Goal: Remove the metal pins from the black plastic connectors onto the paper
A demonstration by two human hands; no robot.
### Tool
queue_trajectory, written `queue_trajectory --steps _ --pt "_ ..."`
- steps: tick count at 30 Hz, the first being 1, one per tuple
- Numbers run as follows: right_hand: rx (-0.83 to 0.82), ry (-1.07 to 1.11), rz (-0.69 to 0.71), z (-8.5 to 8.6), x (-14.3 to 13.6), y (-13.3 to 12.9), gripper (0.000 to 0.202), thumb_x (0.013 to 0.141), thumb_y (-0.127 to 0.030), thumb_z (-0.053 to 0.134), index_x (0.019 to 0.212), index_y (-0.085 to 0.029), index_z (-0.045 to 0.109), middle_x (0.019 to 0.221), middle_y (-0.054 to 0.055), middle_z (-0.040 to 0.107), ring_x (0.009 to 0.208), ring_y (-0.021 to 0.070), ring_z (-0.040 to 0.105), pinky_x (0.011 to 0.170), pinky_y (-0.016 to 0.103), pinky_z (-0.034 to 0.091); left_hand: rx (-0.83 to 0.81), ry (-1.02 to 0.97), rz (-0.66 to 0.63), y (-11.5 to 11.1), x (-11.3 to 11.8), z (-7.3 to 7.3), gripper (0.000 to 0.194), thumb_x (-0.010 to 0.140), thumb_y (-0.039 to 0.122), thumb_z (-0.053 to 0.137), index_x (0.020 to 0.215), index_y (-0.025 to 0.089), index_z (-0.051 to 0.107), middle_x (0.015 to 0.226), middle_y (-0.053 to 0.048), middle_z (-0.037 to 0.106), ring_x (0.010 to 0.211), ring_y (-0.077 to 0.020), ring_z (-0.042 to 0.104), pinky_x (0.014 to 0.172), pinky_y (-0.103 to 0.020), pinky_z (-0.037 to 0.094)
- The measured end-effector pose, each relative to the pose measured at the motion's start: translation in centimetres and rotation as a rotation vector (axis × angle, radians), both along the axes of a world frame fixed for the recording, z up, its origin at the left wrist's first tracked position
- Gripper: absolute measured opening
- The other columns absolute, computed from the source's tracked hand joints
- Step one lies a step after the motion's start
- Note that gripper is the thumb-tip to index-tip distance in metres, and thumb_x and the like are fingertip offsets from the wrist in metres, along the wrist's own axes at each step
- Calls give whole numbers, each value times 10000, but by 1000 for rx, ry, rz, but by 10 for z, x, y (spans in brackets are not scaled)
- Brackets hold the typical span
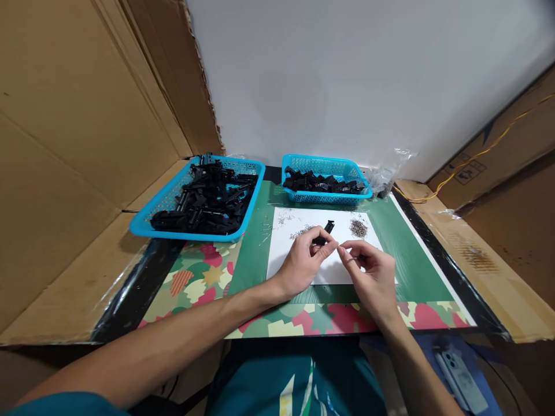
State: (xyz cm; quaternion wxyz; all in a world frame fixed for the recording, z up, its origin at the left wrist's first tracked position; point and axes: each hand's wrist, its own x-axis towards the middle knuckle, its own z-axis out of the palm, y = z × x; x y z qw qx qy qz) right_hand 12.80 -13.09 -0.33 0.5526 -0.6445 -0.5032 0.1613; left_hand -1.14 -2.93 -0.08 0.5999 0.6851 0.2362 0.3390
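Over the white sheet point(281, 248), my left hand point(306, 260) is closed around a black plastic part point(329, 226), whose upper end sticks out beyond the fingers. Close to its right, my right hand point(370, 268) has thumb and index finger pinched together, their tips near my left fingertips. What the right pinch holds is too small to make out. Behind the hands on the sheet lie a pile of small metal pieces point(358, 228) and, further left, another small pile point(301, 231) partly hidden by my left hand. More tiny pieces point(285, 218) are scattered near the sheet's back left corner.
A large blue basket point(143, 223) of black parts stands at the left. A smaller blue basket point(329, 197) of black pieces is at the back. Beside it sits a clear plastic bag point(385, 176). Cardboard flanks both sides; a phone point(462, 378) lies below the table's right front.
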Motion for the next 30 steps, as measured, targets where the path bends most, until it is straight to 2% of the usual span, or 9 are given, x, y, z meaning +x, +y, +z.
queue_trajectory --steps 5,10,12,15,17,19,23,26,30 --pt "41 -10 -32 3 -1 -1 183 958 -371 717 896 -203 755 638 -25 504 568 135 425 519 277 345 2 17 -47 -2 -2 4 331 1022 485 603 971 160 631 809 23 520 661 -101 409 595 -240 330" --pt "56 -82 -75 4 3 -5 166 957 -356 716 901 -210 773 615 -20 531 546 139 456 515 280 364 -154 -25 -142 -1 -3 3 403 1072 529 452 1030 170 632 719 50 356 587 -103 290 534 -232 267" --pt "69 -99 -90 4 6 -7 158 959 -347 715 904 -213 778 611 -21 542 541 139 462 516 283 370 -176 -43 -171 -1 -3 0 406 1072 531 447 1067 171 634 752 42 364 590 -100 283 531 -227 271" --pt "96 -152 -88 5 12 -10 117 966 -312 711 926 -227 781 633 -19 573 545 141 481 535 291 389 -111 -35 -173 -1 -3 -5 369 1063 487 510 1312 217 552 886 11 489 631 -93 359 569 -218 334" --pt "122 -229 -68 6 16 -11 92 976 -279 698 948 -240 777 655 -16 587 561 146 497 561 299 408 -44 -23 -178 -1 -3 -8 498 1063 460 534 1499 264 391 972 -11 549 680 -102 431 613 -221 382" --pt "157 -333 -33 6 19 -11 96 987 -242 677 964 -250 770 657 -15 582 575 153 511 586 305 424 17 11 -209 -2 -4 -9 597 1078 460 509 1596 282 272 1008 -30 581 732 -123 489 651 -235 419" --pt "207 -506 51 5 21 -7 162 1011 -187 619 947 -246 756 625 -17 558 577 156 517 598 304 428 153 117 -239 -2 -7 -6 610 1101 431 453 1657 291 243 1131 -78 638 901 -189 596 814 -311 502" --pt "221 -558 89 3 21 -4 181 1025 -171 591 944 -229 742 620 -14 566 584 156 506 594 303 417 224 161 -212 0 -7 -5 603 1106 409 437 1666 276 258 1239 -111 655 1041 -239 632 968 -395 510" --pt "212 -594 106 2 23 -4 182 1037 -163 581 950 -223 729 641 -6 579 602 159 494 607 306 410 284 192 -193 0 -6 -3 605 1104 427 439 1670 274 289 1288 -114 665 1079 -254 644 996 -415 520"
